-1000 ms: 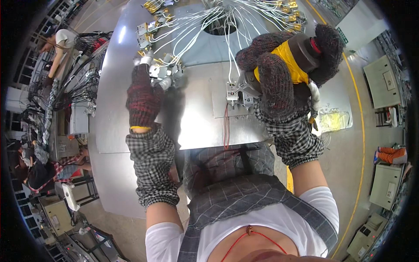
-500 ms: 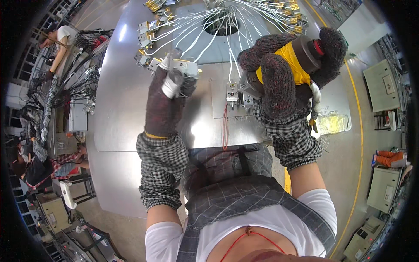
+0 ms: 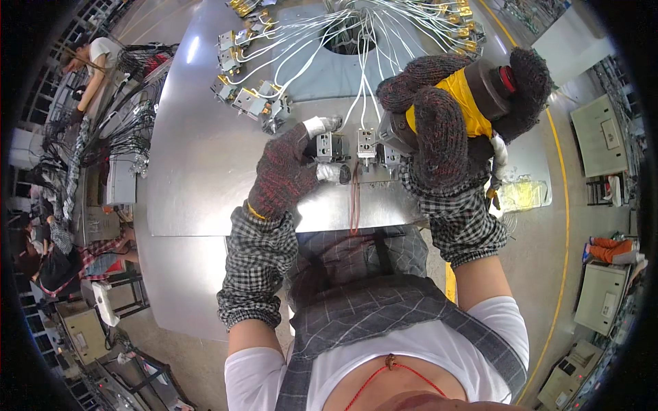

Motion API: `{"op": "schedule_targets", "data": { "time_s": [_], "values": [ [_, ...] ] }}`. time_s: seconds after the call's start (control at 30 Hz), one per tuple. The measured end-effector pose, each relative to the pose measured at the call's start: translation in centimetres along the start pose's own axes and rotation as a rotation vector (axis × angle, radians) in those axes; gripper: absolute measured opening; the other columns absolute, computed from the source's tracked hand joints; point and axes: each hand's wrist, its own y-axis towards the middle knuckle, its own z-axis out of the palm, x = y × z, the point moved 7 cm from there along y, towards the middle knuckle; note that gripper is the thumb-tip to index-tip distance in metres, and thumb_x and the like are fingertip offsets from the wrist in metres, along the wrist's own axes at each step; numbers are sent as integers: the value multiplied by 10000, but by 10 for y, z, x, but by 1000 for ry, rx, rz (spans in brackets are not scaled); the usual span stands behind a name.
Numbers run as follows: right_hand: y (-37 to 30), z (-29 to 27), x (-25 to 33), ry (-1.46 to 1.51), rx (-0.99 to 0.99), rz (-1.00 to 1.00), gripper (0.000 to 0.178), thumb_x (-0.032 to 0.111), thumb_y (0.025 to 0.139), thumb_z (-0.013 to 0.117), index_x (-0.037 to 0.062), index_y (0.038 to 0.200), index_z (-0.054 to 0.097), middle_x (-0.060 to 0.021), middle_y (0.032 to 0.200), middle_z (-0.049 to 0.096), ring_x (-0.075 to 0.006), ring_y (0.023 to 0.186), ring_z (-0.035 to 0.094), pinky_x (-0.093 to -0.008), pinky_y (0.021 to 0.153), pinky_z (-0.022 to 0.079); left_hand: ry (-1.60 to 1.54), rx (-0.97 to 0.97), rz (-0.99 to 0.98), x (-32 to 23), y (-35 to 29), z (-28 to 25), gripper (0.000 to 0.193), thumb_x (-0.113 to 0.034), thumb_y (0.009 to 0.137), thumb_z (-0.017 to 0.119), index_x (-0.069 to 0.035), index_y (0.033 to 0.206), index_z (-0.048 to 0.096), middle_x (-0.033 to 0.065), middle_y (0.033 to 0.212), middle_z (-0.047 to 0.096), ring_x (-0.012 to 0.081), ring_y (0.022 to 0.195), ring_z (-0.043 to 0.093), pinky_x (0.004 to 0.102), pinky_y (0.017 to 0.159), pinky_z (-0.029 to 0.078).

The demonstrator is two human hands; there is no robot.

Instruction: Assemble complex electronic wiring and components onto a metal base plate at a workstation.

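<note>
My left hand (image 3: 291, 161), in a dark knitted glove with white-taped fingertips, has thumb and finger around a small metal box-shaped unit (image 3: 330, 147). Just to its right stands a similar unit (image 3: 366, 145), with thin red wires (image 3: 354, 205) hanging below it towards the table edge. My right hand (image 3: 442, 130), gloved as well, grips a dark power tool (image 3: 488, 90) bound with yellow tape and bearing a red part at its end. The tool's nose lies above another metal unit (image 3: 391, 157), partly covering it. White wires (image 3: 362, 82) run from the units to a hole.
Several wired metal units (image 3: 250, 103) sit at the far left of the metal table (image 3: 192, 164); more (image 3: 469, 27) lie far right. A yellowish clear packet (image 3: 524, 195) lies right of my arm. Other people (image 3: 103, 55) and bundled cables (image 3: 137, 123) are at left.
My left hand has come right and nearer, away from the far-left units, and a unit now sits between its fingers beside the middle one. The right hand and tool have barely shifted.
</note>
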Motion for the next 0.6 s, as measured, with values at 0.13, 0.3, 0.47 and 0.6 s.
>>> {"op": "schedule_targets", "data": {
  "time_s": [0.13, 0.3, 0.47, 0.6],
  "values": [
    [0, 10, 10, -497, 57, -202, 541, 82, 885, 732, 100, 1350, 456, -131, 1188, 630, -253, 1078, 644, -372, 935, 564, -260, 8, -13, 9, -1, 8, 716, -238, 663, 895, -104, 1302, 602, 72, 984, 691, 139, 870, 692, 296, 767, 566],
    [1, 25, 43, -272, 14, -419, 437, 134, 956, 622, 70, 1356, 460, -134, 1049, 652, -195, 888, 678, -343, 990, 502, 42, -117, 130, -13, -3, 8, 778, -383, 620, 901, -128, 1293, 607, 50, 968, 707, 179, 832, 708, 291, 709, 567],
    [-10, 4, 84, -906, -300, -833, 419, 143, 953, 599, 169, 1342, 445, -121, 877, 646, -219, 635, 622, -519, 924, 462, -175, 13, 118, -35, 21, 24, 742, -349, 677, 881, -98, 1313, 594, 70, 938, 690, 182, 798, 676, 290, 733, 534],
    [4, 20, 66, -54, 38, -505, 642, 85, 932, 644, 251, 1435, 281, -151, 944, 636, -234, 691, 636, -376, 577, 556, -235, 127, -38, -19, 22, 27, 707, -329, 686, 873, -76, 1286, 598, 95, 954, 696, 197, 842, 689, 310, 759, 540]
  ]
}}
